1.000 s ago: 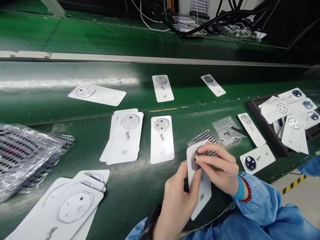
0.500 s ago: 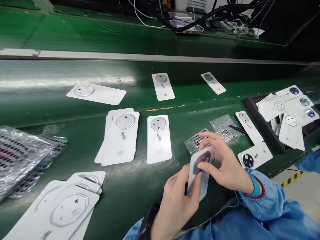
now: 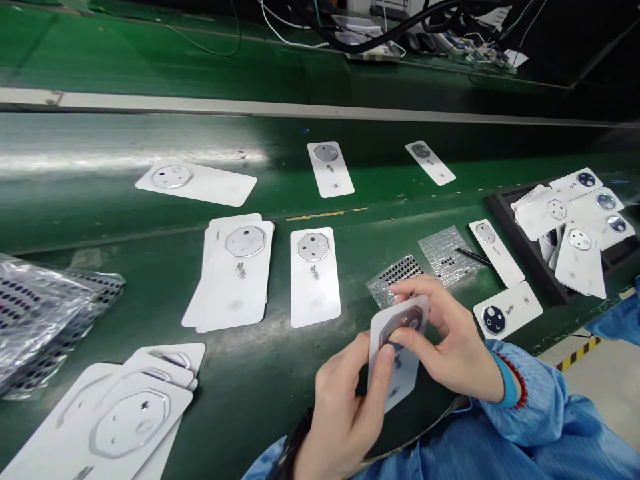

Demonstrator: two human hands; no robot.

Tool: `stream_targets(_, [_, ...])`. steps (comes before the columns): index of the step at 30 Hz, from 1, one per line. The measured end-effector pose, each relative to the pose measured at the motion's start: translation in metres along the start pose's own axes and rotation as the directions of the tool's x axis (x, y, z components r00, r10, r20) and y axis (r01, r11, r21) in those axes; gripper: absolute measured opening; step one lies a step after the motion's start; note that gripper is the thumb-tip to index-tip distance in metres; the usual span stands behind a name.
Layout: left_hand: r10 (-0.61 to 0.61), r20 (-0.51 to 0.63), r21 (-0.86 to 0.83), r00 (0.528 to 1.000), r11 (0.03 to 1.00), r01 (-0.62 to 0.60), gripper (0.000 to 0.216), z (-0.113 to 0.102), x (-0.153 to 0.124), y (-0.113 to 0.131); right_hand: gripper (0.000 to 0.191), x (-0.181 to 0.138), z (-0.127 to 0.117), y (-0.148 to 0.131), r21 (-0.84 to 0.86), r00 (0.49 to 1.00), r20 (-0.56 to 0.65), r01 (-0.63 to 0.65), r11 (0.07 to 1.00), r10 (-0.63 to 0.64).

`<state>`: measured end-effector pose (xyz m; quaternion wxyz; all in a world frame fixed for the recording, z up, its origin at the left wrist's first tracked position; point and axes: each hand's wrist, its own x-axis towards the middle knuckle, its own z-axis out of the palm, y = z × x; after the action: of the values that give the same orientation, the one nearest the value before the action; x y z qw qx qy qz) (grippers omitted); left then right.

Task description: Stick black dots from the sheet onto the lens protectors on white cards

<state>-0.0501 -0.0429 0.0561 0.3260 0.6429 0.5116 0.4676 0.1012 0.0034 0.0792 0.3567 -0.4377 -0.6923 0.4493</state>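
A white phone back cover with an octagonal camera ring is held upright near the table's front edge. My left hand grips its left edge, thumb on the face. My right hand is closed in a pinch on the camera ring, fingertips pressed to it. Just behind the cover lies a clear sheet of small black dots, and a second dotted sheet with a black pen beside it.
More white covers lie on the green belt: a stack, a single one, a pile at front left, one with a dark lens. A black tray of covers sits right. Plastic bags lie left.
The held cover has tilted and shifted slightly left and down. My right fingers moved over the camera ring. My view drifted a little.
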Motion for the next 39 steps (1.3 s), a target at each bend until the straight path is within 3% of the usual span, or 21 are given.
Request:
stream_targets(4, [-0.030,-0.046,-0.023,0.999,0.999,0.029,0.022,-0.0001,0.0019,-0.0019,0.035,0.0038,-0.0029,0.0023,0.072,0.997,0.070,0.020,0.997,-0.025])
stream_targets(10, [0.019,-0.102,0.048,0.995,0.999,-0.014,0.020,0.0031,0.0002,-0.0025,0.031,0.0063,-0.0052,-0.0001,0.090,0.995,0.084,0.042,0.995,-0.050])
stream_targets(17, [0.054,-0.049,0.079,0.997,0.996,-0.050,0.021,0.0020,0.0003,0.0023,0.034,0.0046,-0.0066,0.0019,0.114,0.995,0.083,0.040,0.993,-0.050])
stream_targets(22, [0.053,-0.106,0.120,0.993,0.992,-0.040,0.018,0.0032,0.0015,0.0030,0.034,0.0019,-0.0034,-0.0007,0.066,0.999,0.037,0.017,0.998,-0.020])
stream_targets(30, [0.091,-0.238,0.163,0.967,0.985,-0.053,0.021,0.0070,0.0005,0.0020,0.033,0.0050,-0.0056,0.0012,0.162,0.989,0.148,-0.011,0.987,-0.013])
stream_targets(35, [0.163,-0.189,0.233,0.968,0.965,-0.117,0.029,0.0075,0.0023,0.0022,0.023,0.0084,-0.0061,0.0003,0.175,0.990,0.138,0.002,0.985,-0.027])
stream_targets(39, [0.162,-0.147,0.213,0.976,0.969,-0.128,0.029,0.0079,0.0015,0.0021,0.021,0.0048,-0.0034,-0.0021,0.060,0.993,0.109,0.033,0.998,-0.039])
